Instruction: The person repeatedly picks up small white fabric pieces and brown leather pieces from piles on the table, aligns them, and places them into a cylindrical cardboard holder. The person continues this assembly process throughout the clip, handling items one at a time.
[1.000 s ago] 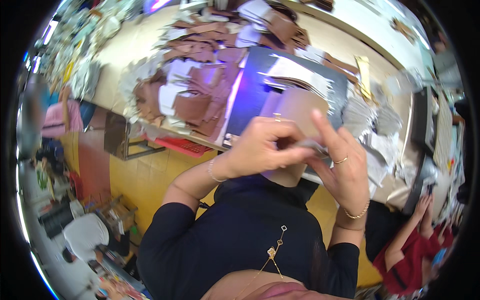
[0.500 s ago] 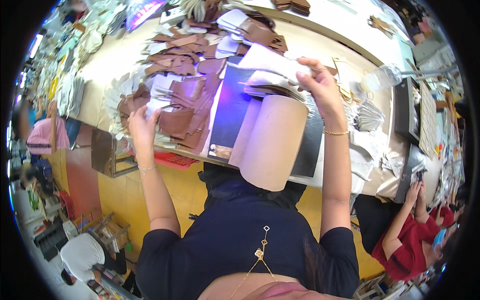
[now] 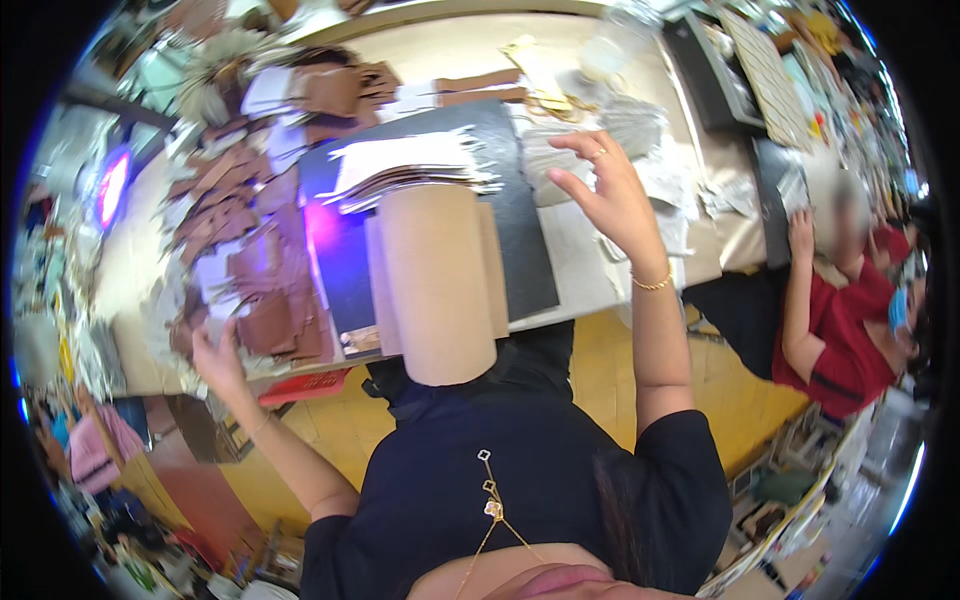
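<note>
My right hand (image 3: 612, 195) is raised over the right side of the table. Its thumb and fingers are apart, with nothing between them. My left hand (image 3: 218, 362) is at the near left edge of a pile of brown and white leather-like pieces (image 3: 265, 265). Its fingertips close on the edge of one piece, partly hidden. Between my hands a rounded tan form (image 3: 438, 290) lies on a black board (image 3: 528, 240) and juts past the table's near edge. Against its far end rests a stack of thin white-topped pieces (image 3: 408, 165), uneven at the edges.
More brown pieces (image 3: 330, 90) lie at the far left. Grey-white bundles (image 3: 632, 125), a clear plastic container (image 3: 610, 50) and a black tray (image 3: 705, 65) stand at the right. A person in red (image 3: 835, 335) sits at the right; a glowing lamp (image 3: 114, 188) is at the left.
My view has turned, so the table appears shifted left. My right hand has let go of the white-topped piece, which now lies on the stack. My left hand stays at the brown pile.
</note>
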The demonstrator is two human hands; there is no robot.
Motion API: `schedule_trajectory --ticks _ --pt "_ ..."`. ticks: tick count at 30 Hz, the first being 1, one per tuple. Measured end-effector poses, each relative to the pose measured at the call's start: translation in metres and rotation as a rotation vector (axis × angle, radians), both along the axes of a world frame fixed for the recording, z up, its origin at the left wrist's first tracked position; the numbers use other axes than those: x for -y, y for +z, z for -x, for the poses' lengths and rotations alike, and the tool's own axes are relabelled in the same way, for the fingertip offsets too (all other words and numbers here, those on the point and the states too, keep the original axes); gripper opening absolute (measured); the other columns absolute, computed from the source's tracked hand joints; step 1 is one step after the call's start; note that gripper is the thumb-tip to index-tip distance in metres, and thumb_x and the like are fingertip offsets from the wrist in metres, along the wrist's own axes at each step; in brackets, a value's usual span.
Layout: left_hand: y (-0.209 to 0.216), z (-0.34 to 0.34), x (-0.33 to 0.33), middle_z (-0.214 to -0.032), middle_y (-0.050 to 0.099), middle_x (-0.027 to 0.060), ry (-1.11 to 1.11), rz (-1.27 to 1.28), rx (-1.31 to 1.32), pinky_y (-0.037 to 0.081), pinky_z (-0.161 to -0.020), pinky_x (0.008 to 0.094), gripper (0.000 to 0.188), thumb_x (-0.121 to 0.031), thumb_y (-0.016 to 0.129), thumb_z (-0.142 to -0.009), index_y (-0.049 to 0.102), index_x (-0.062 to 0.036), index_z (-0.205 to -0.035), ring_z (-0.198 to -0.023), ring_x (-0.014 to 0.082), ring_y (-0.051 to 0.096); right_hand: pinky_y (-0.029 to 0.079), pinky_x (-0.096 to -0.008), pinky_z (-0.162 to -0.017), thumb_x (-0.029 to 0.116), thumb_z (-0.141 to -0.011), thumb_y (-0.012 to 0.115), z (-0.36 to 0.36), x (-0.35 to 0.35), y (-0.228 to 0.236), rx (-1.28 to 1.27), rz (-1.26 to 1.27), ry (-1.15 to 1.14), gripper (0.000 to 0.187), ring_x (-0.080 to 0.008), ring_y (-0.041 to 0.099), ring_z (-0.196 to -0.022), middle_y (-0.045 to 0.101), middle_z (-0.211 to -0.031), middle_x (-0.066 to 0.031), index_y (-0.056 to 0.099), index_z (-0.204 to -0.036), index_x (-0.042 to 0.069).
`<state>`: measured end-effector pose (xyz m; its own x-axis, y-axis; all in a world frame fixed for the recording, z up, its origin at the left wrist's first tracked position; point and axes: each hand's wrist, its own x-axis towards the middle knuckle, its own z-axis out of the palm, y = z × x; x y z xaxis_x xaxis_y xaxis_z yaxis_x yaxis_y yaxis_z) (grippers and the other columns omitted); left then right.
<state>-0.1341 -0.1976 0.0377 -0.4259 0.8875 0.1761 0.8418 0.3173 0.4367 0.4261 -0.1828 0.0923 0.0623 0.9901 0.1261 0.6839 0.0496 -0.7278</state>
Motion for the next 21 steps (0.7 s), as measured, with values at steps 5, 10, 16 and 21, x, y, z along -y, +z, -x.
schedule_trajectory --ticks 5,10,16,21 --pt "0.016 0.001 0.002 -0.091 0.065 0.0046 0.100 0.134 0.511 0.043 -0.064 0.0300 0.037 -0.031 0.068 -0.087 0.065 0.0019 -0.104 -0.072 0.0120 0.055 0.047 -0.0366 -0.084 0.008 -0.080 0.067 -0.080 0.067 -0.008 0.547 0.270 -0.092 0.022 -0.0276 0.060 -0.097 0.062 -0.103 -0.0105 0.068 -0.102 0.007" --pt "0.057 -0.033 0.025 -0.108 0.063 0.0039 0.012 0.180 0.847 0.042 -0.072 0.0270 0.040 -0.030 0.062 -0.092 0.063 -0.0007 -0.119 -0.088 0.0102 0.055 0.046 -0.0391 -0.087 0.009 -0.078 0.066 -0.098 0.101 -0.040 0.666 0.083 -0.074 0.020 -0.0256 0.058 -0.104 0.062 -0.111 -0.0076 0.071 -0.098 0.010" --pt "0.110 -0.086 0.029 -0.101 0.062 0.0112 0.023 0.003 1.094 0.050 -0.069 0.0312 0.037 -0.026 0.064 -0.092 0.056 0.0012 -0.115 -0.087 0.0189 0.061 0.041 -0.0362 -0.092 0.010 -0.078 0.057 -0.096 0.108 -0.047 0.902 -0.022 -0.058 0.011 -0.0219 0.055 -0.101 0.060 -0.098 -0.0061 0.063 -0.087 0.008" --pt "0.120 -0.170 0.029 -0.096 0.063 0.0192 -0.569 0.036 1.449 0.052 -0.051 0.0305 0.038 -0.024 0.064 -0.091 0.057 0.0083 -0.111 -0.060 0.0249 0.064 0.047 -0.0396 -0.084 0.008 -0.079 0.054 -0.083 0.106 -0.042 0.941 -0.003 -0.025 0.005 -0.0254 0.060 -0.082 0.057 -0.078 -0.0083 0.056 -0.084 0.008"
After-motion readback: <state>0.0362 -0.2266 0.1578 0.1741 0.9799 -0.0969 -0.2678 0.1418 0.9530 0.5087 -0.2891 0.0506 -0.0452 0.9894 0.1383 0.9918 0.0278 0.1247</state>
